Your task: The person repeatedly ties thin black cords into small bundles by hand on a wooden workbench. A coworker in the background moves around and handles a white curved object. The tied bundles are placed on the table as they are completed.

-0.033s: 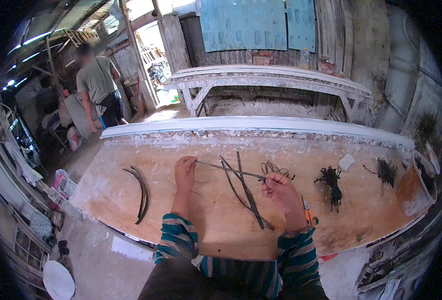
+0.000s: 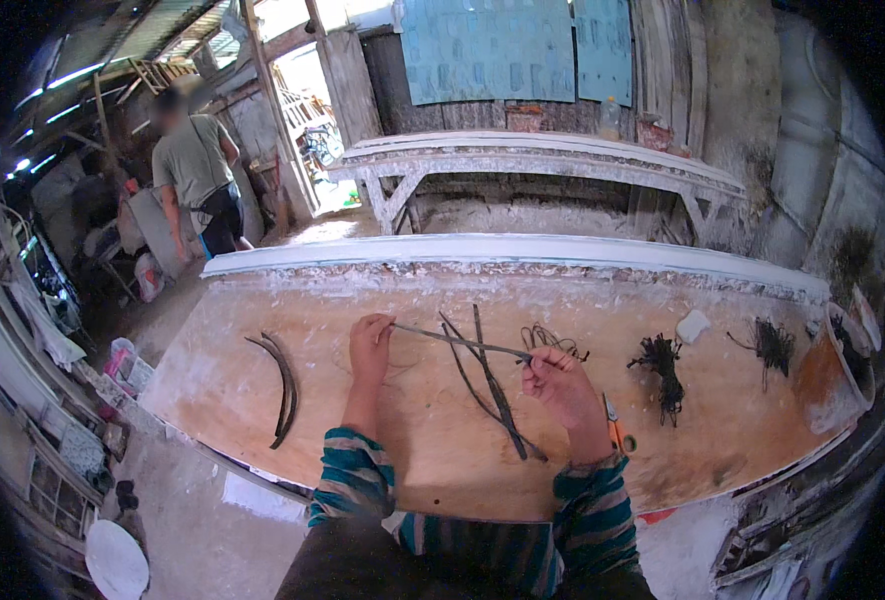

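A thin dark strip (image 2: 457,340) is stretched nearly straight between my hands, above the wooden tabletop. My left hand (image 2: 369,347) pinches its left end, and my right hand (image 2: 562,388) grips the other end, where a small dark knot or stub shows at the fingertips. Beneath the strip, several longer dark strips (image 2: 505,412) lie crossed on the board. Loops of thin dark cord (image 2: 545,335) rest just beyond my right hand. Scissors with orange handles (image 2: 619,432) lie beside my right wrist.
Curved dark strips (image 2: 288,395) lie at the left. Rightward are a tied dark bundle (image 2: 661,378), a white lump (image 2: 693,324), another dark bundle (image 2: 772,345) and a tipped bucket-like container (image 2: 830,385). A white ledge (image 2: 512,250) borders the far edge. A person (image 2: 197,165) stands beyond, left.
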Tool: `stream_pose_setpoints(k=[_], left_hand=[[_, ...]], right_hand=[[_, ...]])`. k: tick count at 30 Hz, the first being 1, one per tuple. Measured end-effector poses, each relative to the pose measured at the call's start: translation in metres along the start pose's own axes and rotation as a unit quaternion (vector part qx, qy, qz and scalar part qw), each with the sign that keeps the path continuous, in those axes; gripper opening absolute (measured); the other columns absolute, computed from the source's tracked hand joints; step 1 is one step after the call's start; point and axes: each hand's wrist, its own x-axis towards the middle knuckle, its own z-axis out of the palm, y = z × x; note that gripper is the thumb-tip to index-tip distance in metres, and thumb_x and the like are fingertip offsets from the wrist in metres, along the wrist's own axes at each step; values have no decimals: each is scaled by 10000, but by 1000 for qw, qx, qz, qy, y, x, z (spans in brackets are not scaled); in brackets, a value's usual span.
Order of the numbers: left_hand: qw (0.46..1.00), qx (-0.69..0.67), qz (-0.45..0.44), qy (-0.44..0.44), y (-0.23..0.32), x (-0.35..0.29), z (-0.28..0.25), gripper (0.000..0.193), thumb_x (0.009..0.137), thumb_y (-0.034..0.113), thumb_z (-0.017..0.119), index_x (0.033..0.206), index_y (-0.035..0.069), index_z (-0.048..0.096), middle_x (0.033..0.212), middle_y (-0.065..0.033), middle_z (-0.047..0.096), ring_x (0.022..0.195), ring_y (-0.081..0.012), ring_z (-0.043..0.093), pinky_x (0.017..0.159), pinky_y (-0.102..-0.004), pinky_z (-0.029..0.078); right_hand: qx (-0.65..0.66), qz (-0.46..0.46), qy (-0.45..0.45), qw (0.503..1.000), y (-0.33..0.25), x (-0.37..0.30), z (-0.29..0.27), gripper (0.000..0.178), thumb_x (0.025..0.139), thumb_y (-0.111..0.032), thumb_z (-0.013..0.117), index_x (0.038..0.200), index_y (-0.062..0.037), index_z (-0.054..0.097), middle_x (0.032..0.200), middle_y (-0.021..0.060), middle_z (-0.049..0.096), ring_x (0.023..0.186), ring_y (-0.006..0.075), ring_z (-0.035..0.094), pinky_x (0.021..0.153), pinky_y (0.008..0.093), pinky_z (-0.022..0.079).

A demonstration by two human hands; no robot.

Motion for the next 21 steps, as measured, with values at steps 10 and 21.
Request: stream_pose_setpoints(k=[10, 21], left_hand=[[996, -37, -48, -60, 10, -4, 17, 181, 694, -3, 624, 854, 71, 666, 801, -87, 570, 759, -235, 533, 706, -311, 437], [936, -222, -248, -110, 19, -13, 32, 172, 771, 15, 605, 941, 22, 629, 790, -27, 610, 705, -89, 552, 636, -225, 447]], right_hand=[[167, -69, -91, 979, 11, 4, -3, 138, 837, -43, 536, 969, -46, 576, 868, 93, 634, 779, 178, 613, 672, 302, 496], [183, -46, -58, 980, 19, 3, 5, 151, 836, -97, 561, 976, -42, 547, 852, 70, 594, 786, 161, 566, 677, 284, 467]])
